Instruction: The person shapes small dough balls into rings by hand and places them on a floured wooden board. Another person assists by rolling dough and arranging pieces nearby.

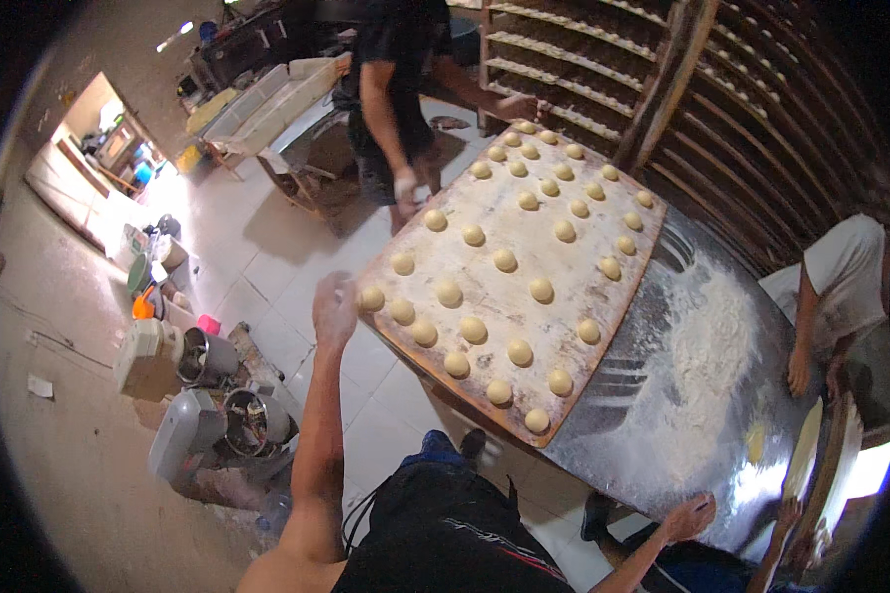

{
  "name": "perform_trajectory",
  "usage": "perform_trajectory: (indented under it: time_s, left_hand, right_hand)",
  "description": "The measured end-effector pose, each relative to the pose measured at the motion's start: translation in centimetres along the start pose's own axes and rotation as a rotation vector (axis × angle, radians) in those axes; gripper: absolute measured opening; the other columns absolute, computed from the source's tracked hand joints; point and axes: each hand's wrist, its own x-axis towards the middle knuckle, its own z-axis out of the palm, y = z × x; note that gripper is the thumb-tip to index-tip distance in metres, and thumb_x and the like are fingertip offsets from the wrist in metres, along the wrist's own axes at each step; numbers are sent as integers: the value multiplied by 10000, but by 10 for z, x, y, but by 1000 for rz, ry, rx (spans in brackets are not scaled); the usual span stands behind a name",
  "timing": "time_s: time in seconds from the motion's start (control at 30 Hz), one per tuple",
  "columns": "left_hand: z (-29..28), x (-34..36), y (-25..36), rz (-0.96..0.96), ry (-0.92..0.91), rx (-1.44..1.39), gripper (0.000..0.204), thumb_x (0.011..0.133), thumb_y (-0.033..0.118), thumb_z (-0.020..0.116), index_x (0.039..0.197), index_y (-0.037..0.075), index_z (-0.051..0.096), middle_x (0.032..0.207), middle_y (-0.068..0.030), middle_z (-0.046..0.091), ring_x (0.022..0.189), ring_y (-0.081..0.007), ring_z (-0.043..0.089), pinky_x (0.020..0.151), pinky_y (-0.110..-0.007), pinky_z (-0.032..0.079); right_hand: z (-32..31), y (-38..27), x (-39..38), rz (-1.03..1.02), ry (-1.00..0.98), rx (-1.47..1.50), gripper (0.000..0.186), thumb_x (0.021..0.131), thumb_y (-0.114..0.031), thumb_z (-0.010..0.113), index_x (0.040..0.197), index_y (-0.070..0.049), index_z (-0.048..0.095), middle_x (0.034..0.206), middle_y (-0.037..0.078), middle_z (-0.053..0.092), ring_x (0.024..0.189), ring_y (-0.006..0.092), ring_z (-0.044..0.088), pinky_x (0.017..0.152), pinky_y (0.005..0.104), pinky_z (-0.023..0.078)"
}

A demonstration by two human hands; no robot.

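Observation:
A large floured wooden board (519, 296) carries several round dough balls (474, 329), spaced apart in loose rows. It lies tilted across a dark metal table (603, 415), its left side jutting past the table. At the board's left corner, my left hand (334, 308) grips the edge, close to a dough ball (371, 298). Down by the table's near edge is my right hand (687, 517), its fingers curled in; whatever lies inside them, if anything, is hidden. A co-worker in dark clothes (391, 89) stands at the far left side, one hand by the board's far end.
Loose flour (702, 356) covers part of the table. Wooden racks (574, 69) with trays of dough balls rise behind. Another person's hand (799, 371) rests at the table's right; one more person sits lower right. Mixers (188, 435) stand on the left, near a doorway (99, 148).

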Motion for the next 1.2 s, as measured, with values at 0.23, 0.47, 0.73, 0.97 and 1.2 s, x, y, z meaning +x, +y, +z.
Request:
perform_trajectory:
  time_s: [0.23, 0.47, 0.73, 0.97, 1.2]
  left_hand:
    - [17, 50, 24, 112, -248, 184, 367, 874, 362, 541, 1043, 49, 630, 999, -178, 651, 911, -326, 623, 819, -410, 480]
    - [5, 36, 27, -158, -358, 212, 367, 863, 385, 599, 1023, 57, 633, 889, -146, 642, 826, -253, 630, 743, -390, 479]
    - [1, -9, 50, 407, -160, 473, 326, 864, 353, 603, 1011, 64, 639, 887, -177, 611, 858, -333, 589, 779, -438, 448]
    - [8, -16, 70, 222, -227, 560, 301, 869, 377, 610, 1041, 135, 659, 1036, -122, 531, 964, -293, 485, 870, -436, 368]
    - [11, -30, 70, 277, -334, 625, 359, 865, 426, 607, 1020, 111, 683, 1044, -132, 523, 969, -302, 472, 879, -442, 356]
  right_hand:
    - [1, 3, 2, -20, 7, -66, 432, 979, -341, 436, 1140, 18, 613, 1179, 208, 591, 1123, 358, 539, 974, 451, 408]
    - [-5, -3, 1, 9, -24, -54, 464, 976, -404, 430, 1161, -18, 608, 1168, 174, 601, 1119, 341, 540, 971, 423, 408]
    - [-2, 3, 1, 29, -34, -118, 495, 981, -404, 437, 1223, 8, 563, 1240, 186, 560, 1151, 349, 526, 987, 440, 407]
    - [5, 10, 2, 4, 28, -30, 419, 975, -346, 468, 1140, 10, 614, 1149, 202, 606, 1122, 331, 552, 967, 417, 429]
    - [3, 9, 1, -9, 16, 32, 450, 968, -379, 467, 1142, 10, 613, 1164, 196, 599, 1110, 344, 551, 972, 427, 415]
